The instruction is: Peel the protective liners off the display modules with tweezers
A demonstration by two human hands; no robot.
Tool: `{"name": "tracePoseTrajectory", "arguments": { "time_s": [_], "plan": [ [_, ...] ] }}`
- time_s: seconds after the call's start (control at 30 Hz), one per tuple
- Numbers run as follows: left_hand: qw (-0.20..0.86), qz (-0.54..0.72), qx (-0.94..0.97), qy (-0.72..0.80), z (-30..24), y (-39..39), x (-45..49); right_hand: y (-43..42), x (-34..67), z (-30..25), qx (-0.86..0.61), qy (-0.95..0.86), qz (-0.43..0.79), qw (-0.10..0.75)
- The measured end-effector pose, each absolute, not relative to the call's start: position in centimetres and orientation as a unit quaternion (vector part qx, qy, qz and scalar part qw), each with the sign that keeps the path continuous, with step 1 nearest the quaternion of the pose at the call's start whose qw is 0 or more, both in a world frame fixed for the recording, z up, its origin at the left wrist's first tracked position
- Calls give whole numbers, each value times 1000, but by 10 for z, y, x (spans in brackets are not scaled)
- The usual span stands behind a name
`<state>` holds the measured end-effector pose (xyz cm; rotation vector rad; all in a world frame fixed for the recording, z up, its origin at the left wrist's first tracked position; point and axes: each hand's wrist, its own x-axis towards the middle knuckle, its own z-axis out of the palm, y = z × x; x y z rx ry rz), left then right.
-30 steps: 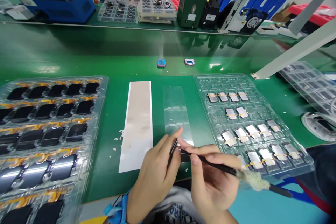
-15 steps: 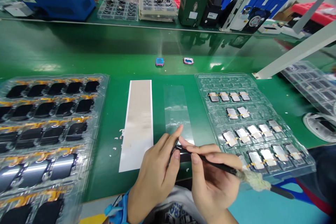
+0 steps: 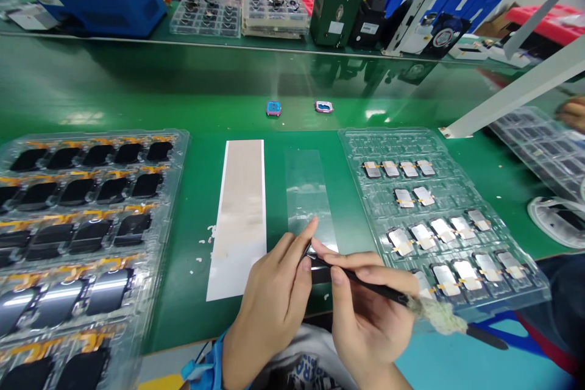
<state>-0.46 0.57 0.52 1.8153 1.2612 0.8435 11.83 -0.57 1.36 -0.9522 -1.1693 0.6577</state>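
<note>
My right hand (image 3: 372,311) is closed around a slim black tool (image 3: 384,289), gripped like a pen, with pale fuzzy wrapping near its rear end. The tool's tip points left, close to the fingertips of my left hand. Thumb and forefinger of my left hand (image 3: 278,292) pinch the edge of a small dark flat piece (image 3: 321,274), mostly hidden by the fingers. Beyond the hands lies a clear plastic strip (image 3: 307,183). Left of it is a beige sheet with white borders (image 3: 241,207).
A clear tray of black screens with orange flex cables (image 3: 176,195) stands left. At right, another clear tray (image 3: 361,189) holds several silver-backed modules. Two small watch cases, one blue (image 3: 273,109) and one pink-rimmed (image 3: 324,107), lie farther back. Another person's hand (image 3: 572,114) shows at far right.
The two small watch cases have shifted slightly left. Another person's hand has come in at the far right. My right hand and its tool have moved very slightly left.
</note>
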Motion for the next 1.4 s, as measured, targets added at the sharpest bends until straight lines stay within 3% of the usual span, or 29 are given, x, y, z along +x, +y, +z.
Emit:
{"name": "tracePoseTrajectory", "arguments": {
  "time_s": [0.77,0.87,1.0,1.1,1.2,1.27,1.4],
  "plan": [
    [383,353,704,483,1,4,-7,-3,130,15,-389,-511,328,693],
    [407,365,694,468,3,3,-8,-3,147,16,-441,-552,321,630],
    [479,357,670,441,12,1,-3,-2,166,28,-494,-654,335,464],
    [537,347,637,431,17,-1,5,7,186,40,-479,-677,367,422],
    [547,362,606,450,14,-1,10,33,222,43,-563,-664,264,415],
    [531,380,589,476,10,1,10,56,249,36,-640,-658,179,354],
    [495,411,562,519,3,5,10,95,286,12,-681,-653,160,290]
  ]
}}
